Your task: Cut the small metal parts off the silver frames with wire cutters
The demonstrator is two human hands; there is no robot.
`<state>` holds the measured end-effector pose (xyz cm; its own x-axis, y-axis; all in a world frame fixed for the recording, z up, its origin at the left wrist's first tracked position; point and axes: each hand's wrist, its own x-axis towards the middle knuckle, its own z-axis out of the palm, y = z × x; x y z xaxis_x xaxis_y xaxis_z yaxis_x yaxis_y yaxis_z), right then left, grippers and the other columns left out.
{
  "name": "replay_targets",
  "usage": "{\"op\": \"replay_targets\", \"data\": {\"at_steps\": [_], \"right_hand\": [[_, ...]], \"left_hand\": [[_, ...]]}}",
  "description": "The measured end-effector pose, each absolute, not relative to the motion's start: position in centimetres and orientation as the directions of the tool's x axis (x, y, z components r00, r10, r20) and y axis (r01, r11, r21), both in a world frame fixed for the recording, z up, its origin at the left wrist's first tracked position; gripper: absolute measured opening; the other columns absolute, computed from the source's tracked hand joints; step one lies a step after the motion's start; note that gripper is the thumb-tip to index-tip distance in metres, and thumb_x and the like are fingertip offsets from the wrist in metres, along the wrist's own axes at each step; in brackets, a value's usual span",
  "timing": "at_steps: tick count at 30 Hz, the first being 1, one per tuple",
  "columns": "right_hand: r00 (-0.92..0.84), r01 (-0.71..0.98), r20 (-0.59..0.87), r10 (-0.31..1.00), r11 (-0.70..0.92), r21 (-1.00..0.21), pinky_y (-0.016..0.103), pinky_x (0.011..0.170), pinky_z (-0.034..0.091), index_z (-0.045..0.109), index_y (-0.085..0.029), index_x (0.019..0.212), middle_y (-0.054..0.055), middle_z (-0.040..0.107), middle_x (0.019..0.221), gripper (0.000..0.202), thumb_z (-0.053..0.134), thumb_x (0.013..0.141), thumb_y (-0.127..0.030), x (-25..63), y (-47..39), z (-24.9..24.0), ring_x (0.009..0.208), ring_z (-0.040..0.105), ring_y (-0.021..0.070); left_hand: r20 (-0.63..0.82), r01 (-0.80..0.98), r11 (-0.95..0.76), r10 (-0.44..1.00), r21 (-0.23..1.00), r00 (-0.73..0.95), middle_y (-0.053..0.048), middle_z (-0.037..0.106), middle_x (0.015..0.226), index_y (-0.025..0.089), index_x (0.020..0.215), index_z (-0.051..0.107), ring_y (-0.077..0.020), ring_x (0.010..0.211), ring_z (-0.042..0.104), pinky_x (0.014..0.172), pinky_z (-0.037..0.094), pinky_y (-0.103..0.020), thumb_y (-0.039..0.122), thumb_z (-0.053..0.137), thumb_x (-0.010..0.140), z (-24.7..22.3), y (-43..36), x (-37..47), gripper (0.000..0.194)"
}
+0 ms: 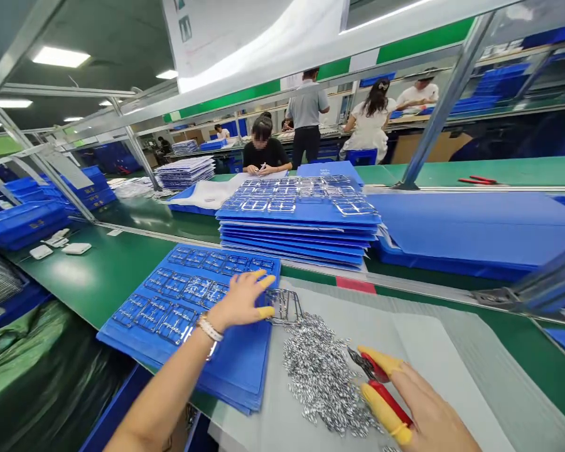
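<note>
My left hand [242, 301], with yellow finger covers and a bracelet at the wrist, reaches over a blue sheet stack [245, 361]. Its fingers are spread, the thumb at the near edge of a metal frame [286, 306] of thin bars. Whether the thumb presses on the frame, I cannot tell. Rows of similar metal frames [174, 320] lie on the blue sheet. In my right hand [421, 402], also with yellow finger covers, is a pair of red-handled nippers [379, 370], jaws pointing at a heap of small shiny metal pieces [324, 376].
Behind stands a tall stack of blue sheets [296, 235] topped with more frames. Blue trays [475, 220] sit at the right and left. Metal posts [447, 94] rise from the green bench [193, 226]. Red-handled pliers [480, 180] lie farther off. Several people work beyond.
</note>
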<state>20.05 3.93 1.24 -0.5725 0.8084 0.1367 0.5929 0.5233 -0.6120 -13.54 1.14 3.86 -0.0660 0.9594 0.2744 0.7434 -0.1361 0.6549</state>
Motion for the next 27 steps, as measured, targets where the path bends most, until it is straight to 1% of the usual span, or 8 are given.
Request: {"op": "replay_targets", "data": {"at_steps": [3, 5, 14, 20, 22, 24, 26, 27], "right_hand": [[-0.554, 0.586, 0.091, 0.828, 0.465, -0.663, 0.034, 0.087, 0.049, 0.052, -0.026, 0.119, 0.007, 0.062, 0.114, 0.039, 0.041, 0.088, -0.046, 20.6, 3.4, 2.1, 0.103, 0.059, 0.0212], [-0.563, 0.56, 0.073, 0.823, 0.445, -0.699, 0.033, 0.091, 0.048, 0.052, -0.024, 0.121, 0.008, 0.059, 0.119, 0.041, 0.037, 0.089, -0.045, 20.4, 3.1, 2.6, 0.107, 0.057, 0.0203], [-0.567, 0.469, 0.047, 0.823, 0.368, -0.803, 0.032, 0.095, 0.045, 0.042, -0.028, 0.134, 0.006, 0.052, 0.132, 0.047, 0.035, 0.092, -0.047, 19.2, 2.3, 3.0, 0.116, 0.052, 0.0181], [-0.479, 0.486, 0.143, 0.866, 0.397, -0.779, 0.031, 0.086, 0.051, 0.052, -0.025, 0.126, 0.007, 0.065, 0.113, 0.045, 0.039, 0.089, -0.047, 20.1, 3.2, 0.7, 0.101, 0.062, 0.0199], [-0.483, 0.473, 0.185, 0.856, 0.433, -0.767, 0.03, 0.085, 0.052, 0.055, -0.025, 0.124, 0.007, 0.066, 0.112, 0.044, 0.043, 0.088, -0.046, 20.0, 3.6, 0.2, 0.099, 0.063, 0.0201], [-0.486, 0.477, 0.211, 0.848, 0.46, -0.749, 0.029, 0.084, 0.052, 0.057, -0.024, 0.121, 0.007, 0.066, 0.113, 0.042, 0.046, 0.087, -0.045, 19.8, 4.0, -0.3, 0.099, 0.063, 0.0199], [-0.493, 0.49, 0.235, 0.837, 0.491, -0.72, 0.027, 0.081, 0.053, 0.059, -0.024, 0.118, 0.007, 0.067, 0.109, 0.04, 0.05, 0.085, -0.045, 19.5, 4.3, -0.6, 0.095, 0.065, 0.0192], [-0.498, 0.497, 0.252, 0.83, 0.511, -0.701, 0.026, 0.08, 0.054, 0.059, -0.024, 0.116, 0.007, 0.068, 0.108, 0.039, 0.052, 0.084, -0.044, 19.3, 4.5, -0.7, 0.094, 0.065, 0.0188]], "left_hand": [[-0.109, 0.951, 0.118, 0.99, 0.288, -0.089, -0.006, 0.035, 0.147, 0.039, 0.135, 0.041, -0.0371, 0.133, 0.025, 0.105, 0.003, -0.061, 0.028, 0.065, 0.063, 4.9, -0.6, -18.3, 0.076], [-0.208, 0.967, 0.149, 0.972, 0.207, -0.105, -0.01, 0.035, 0.147, 0.035, 0.136, 0.04, -0.0402, 0.133, 0.023, 0.101, 0.002, -0.067, 0.021, 0.063, 0.06, 4.8, -1.1, -20.7, 0.081], [-0.379, 0.99, 0.092, 0.924, 0.11, -0.043, -0.013, 0.032, 0.148, 0.036, 0.142, 0.027, -0.0399, 0.135, 0.02, 0.098, 0.006, -0.071, 0.016, 0.063, 0.054, 4.0, -0.2, -21.9, 0.097], [-0.274, 0.98, 0.12, 0.959, 0.158, -0.073, -0.015, 0.035, 0.144, 0.03, 0.143, 0.028, -0.0405, 0.132, 0.027, 0.101, 0.007, -0.068, 0.014, 0.064, 0.056, 4.7, 0.2, -22.1, 0.095], [-0.182, 0.964, 0.125, 0.98, 0.235, -0.082, -0.013, 0.03, 0.147, 0.03, 0.145, 0.02, -0.0363, 0.133, 0.026, 0.105, 0.013, -0.061, 0.019, 0.062, 0.062, 5.5, 0.2, -21.9, 0.094], [-0.046, 0.835, 0.082, 0.997, 0.544, -0.068, -0.01, 0.025, 0.15, 0.031, 0.146, 0.013, -0.0332, 0.136, 0.022, 0.106, 0.023, -0.055, 0.026, 0.061, 0.068, 6.2, -0.1, -20.9, 0.092], [0.077, 0.402, -0.038, 0.994, 0.915, -0.081, -0.007, 0.023, 0.151, 0.034, 0.146, 0.011, -0.0339, 0.136, 0.023, 0.101, 0.034, -0.054, 0.034, 0.062, 0.071, 6.3, -0.3, -19.0, 0.09], [0.104, 0.101, -0.094, 0.99, 0.99, -0.096, -0.007, 0.024, 0.151, 0.036, 0.145, 0.012, -0.0356, 0.134, 0.025, 0.097, 0.037, -0.056, 0.04, 0.061, 0.072, 6.2, -0.3, -17.7, 0.089]]}}
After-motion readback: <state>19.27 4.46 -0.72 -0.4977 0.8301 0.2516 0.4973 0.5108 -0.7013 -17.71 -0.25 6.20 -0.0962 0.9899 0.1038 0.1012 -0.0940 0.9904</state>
